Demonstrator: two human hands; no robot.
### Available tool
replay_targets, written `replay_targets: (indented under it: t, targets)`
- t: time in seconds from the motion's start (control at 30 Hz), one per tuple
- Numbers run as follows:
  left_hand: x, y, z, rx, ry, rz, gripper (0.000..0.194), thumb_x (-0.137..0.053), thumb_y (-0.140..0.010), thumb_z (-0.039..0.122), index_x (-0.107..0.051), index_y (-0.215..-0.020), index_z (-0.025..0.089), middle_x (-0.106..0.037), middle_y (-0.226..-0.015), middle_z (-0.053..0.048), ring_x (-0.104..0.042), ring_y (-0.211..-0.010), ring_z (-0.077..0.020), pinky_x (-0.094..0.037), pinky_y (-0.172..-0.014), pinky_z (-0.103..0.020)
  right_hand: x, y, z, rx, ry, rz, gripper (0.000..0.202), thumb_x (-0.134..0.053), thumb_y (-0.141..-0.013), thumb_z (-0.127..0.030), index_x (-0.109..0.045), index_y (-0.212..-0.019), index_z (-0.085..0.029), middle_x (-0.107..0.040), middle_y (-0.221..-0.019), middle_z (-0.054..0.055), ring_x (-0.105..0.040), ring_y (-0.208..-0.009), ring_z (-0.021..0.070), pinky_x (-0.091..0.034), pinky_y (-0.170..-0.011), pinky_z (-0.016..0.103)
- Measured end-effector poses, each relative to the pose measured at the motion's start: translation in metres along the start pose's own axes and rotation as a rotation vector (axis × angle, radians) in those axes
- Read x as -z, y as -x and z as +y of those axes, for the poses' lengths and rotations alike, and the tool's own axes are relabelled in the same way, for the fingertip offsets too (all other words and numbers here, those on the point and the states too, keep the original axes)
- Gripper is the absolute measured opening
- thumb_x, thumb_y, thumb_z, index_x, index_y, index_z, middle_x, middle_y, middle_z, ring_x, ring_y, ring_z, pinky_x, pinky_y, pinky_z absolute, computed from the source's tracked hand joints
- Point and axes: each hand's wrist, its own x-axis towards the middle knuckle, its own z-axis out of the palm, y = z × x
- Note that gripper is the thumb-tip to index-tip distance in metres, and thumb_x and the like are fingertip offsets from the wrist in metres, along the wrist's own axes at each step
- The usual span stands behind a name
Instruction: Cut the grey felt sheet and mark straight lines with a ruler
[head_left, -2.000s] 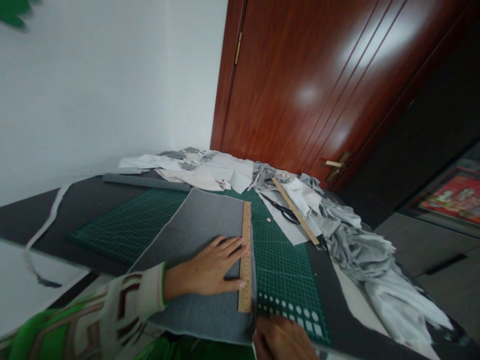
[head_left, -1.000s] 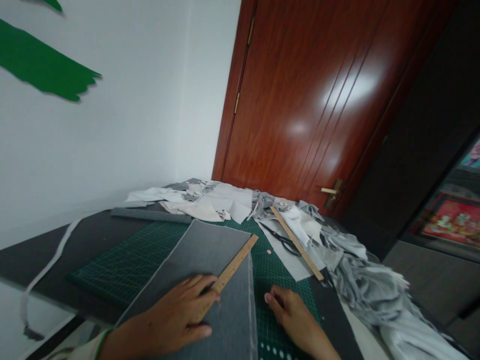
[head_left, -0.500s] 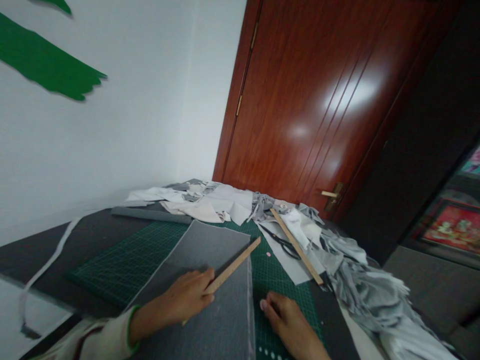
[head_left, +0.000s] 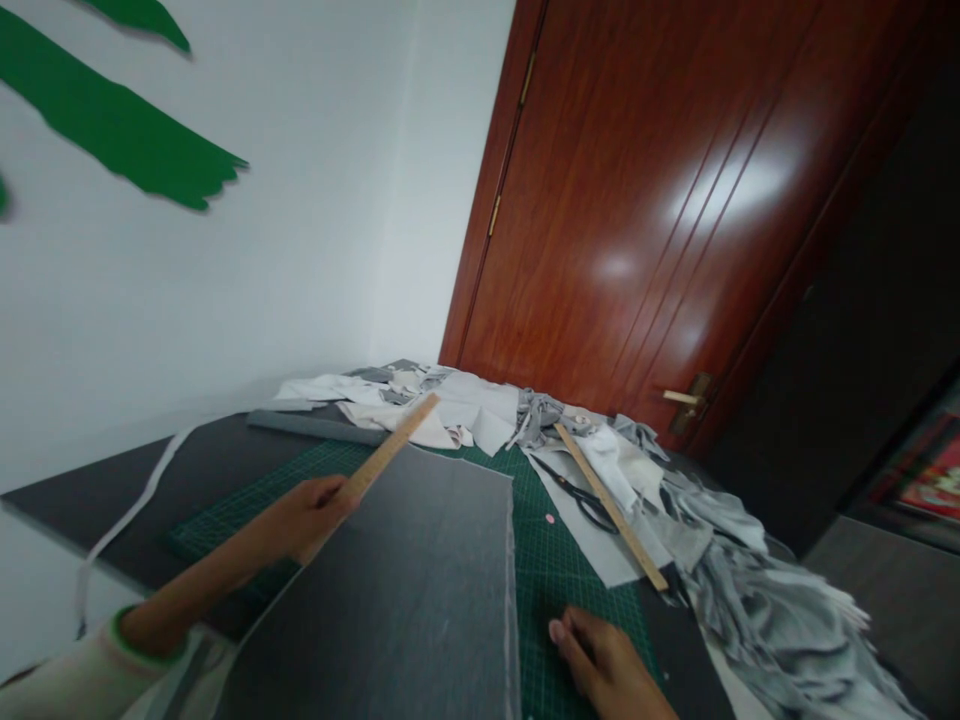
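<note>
My left hand [head_left: 319, 512] grips a wooden ruler [head_left: 397, 440] near its lower part, at the left edge of a grey cloth [head_left: 427, 560]. The ruler slants up to the right, its far end over pale scraps. The cloth lies on a green cutting mat [head_left: 544, 570], its right edge whitish. Over the mat, right of the cloth, my right hand [head_left: 604, 660] has its fingers curled in; whether they hold anything small is hidden. A small pink piece [head_left: 550, 519] lies on the mat beyond it.
Black scissors [head_left: 581, 497] and a second wooden ruler [head_left: 611, 508] lie on white cloth at the right. Grey and white scraps [head_left: 780, 610] heap along the right side. A rolled grey cloth [head_left: 315, 428] and a white strip [head_left: 150, 485] are at the left.
My left hand has moved left with the ruler, from over the middle of the grey cloth to its left edge. My right hand stays curled over the mat. The view has shifted slightly.
</note>
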Motion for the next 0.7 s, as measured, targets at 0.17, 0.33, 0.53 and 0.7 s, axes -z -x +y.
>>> replay_targets:
  t: [0.17, 0.33, 0.53, 0.7]
  targets:
    - [0.033, 0.001, -0.023, 0.062, -0.171, 0.104, 0.029, -0.041, -0.08, 0.044, -0.05, -0.073, 0.018, -0.046, -0.061, 0.006, -0.047, -0.061, -0.0139, -0.034, -0.057, -0.022, 0.007, 0.003, 0.008, -0.006, 0.031, -0.035, 0.045, -0.022, -0.085, -0.063, -0.038, -0.07, -0.024, -0.045, -0.066, -0.001, -0.049, -0.065, 0.0188, -0.035, -0.064, 0.032]
    - [0.044, 0.0, -0.039, 0.126, -0.316, 0.107, 0.026, -0.037, -0.086, 0.036, -0.05, -0.073, 0.018, -0.053, -0.064, 0.004, -0.054, -0.069, -0.0169, -0.037, -0.061, -0.022, 0.021, -0.002, 0.005, 0.03, 0.072, -0.019, 0.042, -0.028, -0.088, -0.058, -0.041, -0.068, -0.023, -0.046, -0.065, -0.001, -0.048, -0.065, 0.0181, -0.034, -0.063, 0.031]
    - [0.044, 0.003, -0.041, 0.196, -0.471, 0.117, 0.033, -0.029, -0.093, 0.035, -0.054, -0.091, 0.014, -0.057, -0.076, -0.001, -0.059, -0.077, -0.0222, -0.04, -0.069, -0.027, 0.056, -0.043, -0.008, 0.151, 0.06, 0.007, 0.04, -0.039, -0.088, -0.052, -0.042, -0.062, -0.022, -0.038, -0.057, -0.006, -0.037, -0.055, 0.0117, -0.028, -0.054, 0.026]
    - [0.028, 0.006, -0.044, 0.05, -0.71, 0.296, 0.046, -0.022, -0.099, 0.034, -0.042, -0.127, 0.003, -0.056, -0.11, -0.013, -0.057, -0.105, -0.0272, -0.042, -0.091, -0.035, 0.08, -0.104, -0.019, 0.205, 0.125, 0.072, 0.039, -0.045, -0.09, -0.044, -0.056, -0.063, -0.018, -0.053, -0.059, -0.003, -0.049, -0.059, 0.0123, -0.035, -0.058, 0.025]
